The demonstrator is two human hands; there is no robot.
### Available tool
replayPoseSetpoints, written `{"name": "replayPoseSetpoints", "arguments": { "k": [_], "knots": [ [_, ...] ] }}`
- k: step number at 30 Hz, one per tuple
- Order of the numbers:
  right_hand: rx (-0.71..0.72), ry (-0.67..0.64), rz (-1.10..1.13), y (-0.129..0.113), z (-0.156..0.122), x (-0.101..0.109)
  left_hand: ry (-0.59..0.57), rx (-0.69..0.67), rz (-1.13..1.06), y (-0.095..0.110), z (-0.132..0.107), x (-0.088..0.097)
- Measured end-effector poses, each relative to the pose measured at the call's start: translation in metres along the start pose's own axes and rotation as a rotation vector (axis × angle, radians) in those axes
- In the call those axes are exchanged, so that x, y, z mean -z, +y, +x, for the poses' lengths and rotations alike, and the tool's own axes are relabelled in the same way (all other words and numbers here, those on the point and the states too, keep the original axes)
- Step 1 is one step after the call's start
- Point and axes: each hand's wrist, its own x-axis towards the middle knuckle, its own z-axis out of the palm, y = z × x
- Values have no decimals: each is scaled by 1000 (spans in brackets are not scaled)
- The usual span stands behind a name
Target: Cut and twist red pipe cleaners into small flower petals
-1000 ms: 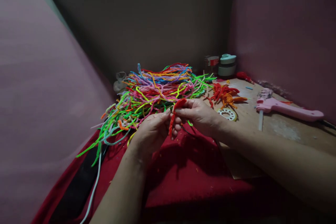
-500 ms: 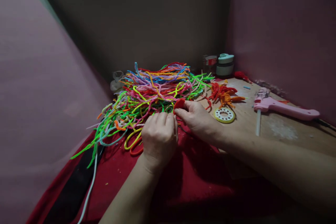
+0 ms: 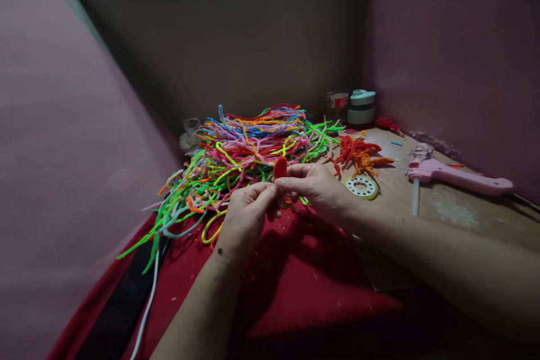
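Both hands meet over the red cloth (image 3: 304,287), in front of a big heap of coloured pipe cleaners (image 3: 248,149). My right hand (image 3: 314,188) pinches a red pipe cleaner (image 3: 279,167) whose folded loop sticks up above its fingertips. My left hand (image 3: 244,216) is closed, its thumb and fingers pinched on the lower part of the same red piece, which is mostly hidden between the two hands.
A small pile of red and orange bent pieces (image 3: 358,153) lies right of the heap, beside a white-and-yellow ring with holes (image 3: 361,187). A pink glue gun (image 3: 458,175) rests on the wooden board. Small jars (image 3: 356,107) stand at the back. Walls close in on both sides.
The red pipe cleaner hung long between the hands a second ago; now only a short folded loop shows. My left hand turned over and back, ending pinched at the piece.
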Motion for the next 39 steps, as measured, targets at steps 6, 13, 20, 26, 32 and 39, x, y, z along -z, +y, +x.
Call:
{"name": "replayPoseSetpoints", "arguments": {
  "k": [6, 13, 20, 26, 32, 39],
  "knots": [
    [7, 55, 11, 1, 1, 2, 35, 34, 61, 7, -2, 1],
    [-83, -39, -137, 2, 1, -1, 112, -6, -204, 2, 2, 7],
    [-140, -102, -106, 4, -2, -3, 166, -5, -205, -6, 4, 9],
    [-203, -98, -88, 5, -1, -3, 159, -58, -19, -2, 0, 2],
    [-224, -74, -27, 2, -1, -5, 321, -166, 156, 2, -2, -4],
    [-279, -39, 16, 5, -2, -5, 138, -9, -114, -5, 4, 5]
  ]
}}
